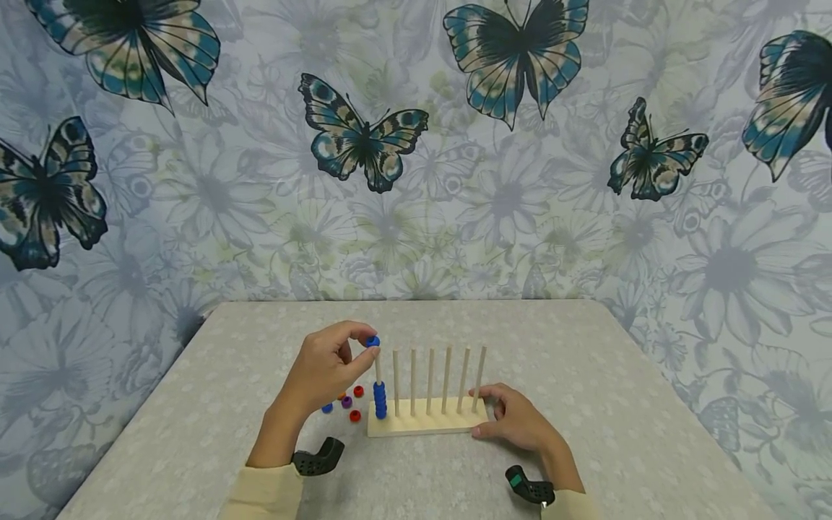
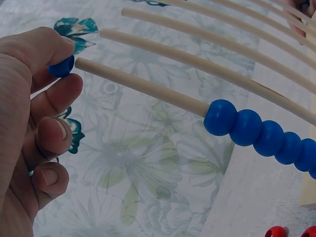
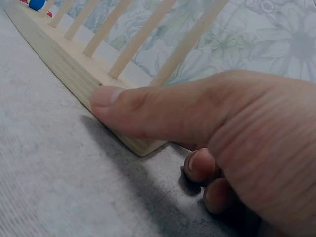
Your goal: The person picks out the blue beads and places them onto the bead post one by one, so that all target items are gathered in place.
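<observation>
Item: wooden peg rack [image 1: 425, 426], seven upright pegs on a flat base, standing on a grey patterned table [image 1: 585, 361] before a butterfly-print backdrop [image 1: 416, 144].

Progress, as judged from the views: the leftmost peg [image 1: 378, 368] carries a stack of blue beads [image 1: 380, 399] covering its lower part; five can be counted in the left wrist view, and the stack runs on past the picture's edge. The other six pegs are bare. Loose beads [image 1: 347, 404] lie on the table at about 9 o'clock from the rack base: red, purple, blue and one that looks orange. So one colour is partly threaded and most of the work appears to remain.

Left hand [image 1: 325, 368]: pinches a single blue bead [image 2: 61, 66] between thumb and forefinger, held right at the tip of the leftmost peg. The bead looks to be touching the peg tip or just beside it, not yet slid down; a long bare stretch of peg separates it from the stack. The remaining fingers are curled into the palm.

Right hand [image 1: 516, 419]: at the 3 o'clock end of the rack, thumb [image 3: 148, 111] pressed along the corner of the base, the other fingers curled near the table beside it. It holds the rack steady and carries no bead.
</observation>
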A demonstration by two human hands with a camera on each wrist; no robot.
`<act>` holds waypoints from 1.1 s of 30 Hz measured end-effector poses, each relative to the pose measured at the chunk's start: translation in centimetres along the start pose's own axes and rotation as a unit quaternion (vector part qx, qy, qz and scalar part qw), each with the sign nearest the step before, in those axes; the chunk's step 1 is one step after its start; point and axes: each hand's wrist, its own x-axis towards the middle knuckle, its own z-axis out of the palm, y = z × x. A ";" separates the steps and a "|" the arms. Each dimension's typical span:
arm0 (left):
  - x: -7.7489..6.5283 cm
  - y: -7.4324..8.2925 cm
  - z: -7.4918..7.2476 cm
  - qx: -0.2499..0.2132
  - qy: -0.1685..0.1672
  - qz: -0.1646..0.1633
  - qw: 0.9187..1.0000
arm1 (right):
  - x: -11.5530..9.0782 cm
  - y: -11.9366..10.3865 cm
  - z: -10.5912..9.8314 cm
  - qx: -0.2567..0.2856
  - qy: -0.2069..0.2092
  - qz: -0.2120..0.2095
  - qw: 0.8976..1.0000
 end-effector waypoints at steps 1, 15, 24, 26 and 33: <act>0.0 0.0 0.0 0.000 -0.001 0.000 1.000 | 0.0 0.0 0.0 -0.002 -0.001 0.000 1.000; -0.1 0.0 0.2 0.000 -0.013 0.003 1.000 | -0.2 -0.6 -0.2 0.007 -0.007 -0.003 1.000; -0.1 -0.2 0.4 0.002 -0.019 0.002 1.000 | 0.0 -0.5 -0.2 -0.007 -0.012 0.000 1.000; -0.1 -0.2 0.4 0.000 -0.024 0.000 1.000 | 0.0 -0.5 -0.2 -0.007 -0.014 0.003 1.000; -0.1 -0.2 0.4 -0.002 -0.033 -0.005 0.999 | 0.0 -0.4 -0.3 -0.003 -0.017 0.000 1.000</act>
